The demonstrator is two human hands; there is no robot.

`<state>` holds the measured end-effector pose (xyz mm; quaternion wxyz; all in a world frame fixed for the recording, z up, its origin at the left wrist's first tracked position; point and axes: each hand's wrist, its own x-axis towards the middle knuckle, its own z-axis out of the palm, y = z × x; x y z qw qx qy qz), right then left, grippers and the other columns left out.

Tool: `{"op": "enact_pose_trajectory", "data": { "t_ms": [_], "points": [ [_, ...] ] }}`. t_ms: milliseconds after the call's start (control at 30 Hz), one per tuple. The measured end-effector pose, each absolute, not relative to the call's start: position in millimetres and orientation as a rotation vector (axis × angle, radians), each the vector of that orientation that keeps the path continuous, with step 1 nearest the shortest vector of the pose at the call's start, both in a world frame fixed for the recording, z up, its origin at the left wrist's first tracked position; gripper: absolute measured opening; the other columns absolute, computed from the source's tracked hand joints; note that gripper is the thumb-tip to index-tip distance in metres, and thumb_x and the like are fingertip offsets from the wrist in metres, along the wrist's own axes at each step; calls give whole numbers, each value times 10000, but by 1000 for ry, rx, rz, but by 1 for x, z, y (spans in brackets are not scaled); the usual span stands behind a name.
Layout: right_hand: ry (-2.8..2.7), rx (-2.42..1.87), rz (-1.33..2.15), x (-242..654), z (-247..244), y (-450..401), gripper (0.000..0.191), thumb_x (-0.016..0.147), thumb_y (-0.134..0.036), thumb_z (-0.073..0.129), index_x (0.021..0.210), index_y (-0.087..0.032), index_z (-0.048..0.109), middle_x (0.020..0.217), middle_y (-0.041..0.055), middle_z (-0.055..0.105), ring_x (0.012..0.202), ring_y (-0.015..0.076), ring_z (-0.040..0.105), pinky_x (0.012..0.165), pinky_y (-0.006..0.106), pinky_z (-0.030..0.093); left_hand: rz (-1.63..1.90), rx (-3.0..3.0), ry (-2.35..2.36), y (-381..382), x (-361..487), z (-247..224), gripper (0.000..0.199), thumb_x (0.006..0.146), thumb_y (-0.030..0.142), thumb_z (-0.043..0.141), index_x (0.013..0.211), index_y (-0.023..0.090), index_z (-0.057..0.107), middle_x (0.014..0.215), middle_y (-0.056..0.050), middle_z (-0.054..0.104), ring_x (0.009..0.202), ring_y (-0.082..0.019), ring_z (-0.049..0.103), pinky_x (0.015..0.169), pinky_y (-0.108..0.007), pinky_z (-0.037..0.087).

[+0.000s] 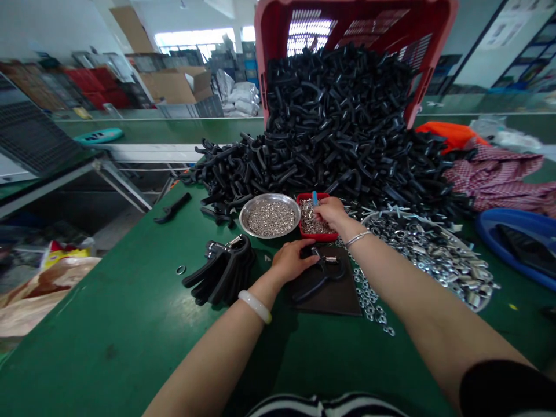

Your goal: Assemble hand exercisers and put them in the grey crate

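My right hand [329,211] is closed on a blue-handled tool [315,198] over a red tray [319,237] of small metal pins. On a dark mat [343,298] lies a black handle part [315,288] with a spring and metal fittings. My left hand [295,260] rests at the upper end of that part, fingers bent around its metal piece. Just left of the tray sits a round metal bowl [244,223] full of small silver pieces. Several black handles with springs form a stack [223,269] left of my left hand.
A red crate [262,58] spills black handles [330,133] across the back. Nuts and metal parts fill a dish [484,301] at right, near a blue tray [490,223]. One handle [172,208] and a ring [181,270] lie at left.
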<state>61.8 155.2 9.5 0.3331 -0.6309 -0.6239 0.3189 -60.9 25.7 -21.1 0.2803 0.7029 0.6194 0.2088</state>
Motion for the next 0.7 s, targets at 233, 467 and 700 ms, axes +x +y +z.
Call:
{"op": "enact_pose_trajectory", "data": {
  "t_ms": [233, 467, 700],
  "points": [
    [-1463, -1285, 1157, 101, 20, 66, 208, 729, -276, 515, 903, -166, 486, 536, -43, 541, 461, 117, 568, 427, 224, 481, 598, 1828, 1672, 29, -62, -30, 548, 691, 507, 596, 1194, 299, 523, 947, -21, 639, 844, -182, 579, 688, -273, 453],
    [-1511, -1213, 1094, 122, -21, 12, 258, 778, -428, 533, 879, -197, 480, 780, 50, 620, 699, 189, 649, 627, 348, 572, 609, 1920, 1693, 26, -61, -29, 453, 741, 482, 545, 1166, 324, 546, 1021, -10, 638, 890, -188, 579, 735, -286, 453],
    [-1446, -1193, 1019, 117, -29, 14, 254, 796, -443, 514, 892, -218, 444, 820, 38, 580, 696, 197, 644, 566, 353, 584, 589, 1916, 1695, 26, -60, -26, 464, 743, 483, 545, 1176, 315, 539, 1050, -12, 634, 935, -197, 573, 762, -290, 459]
  ]
}}
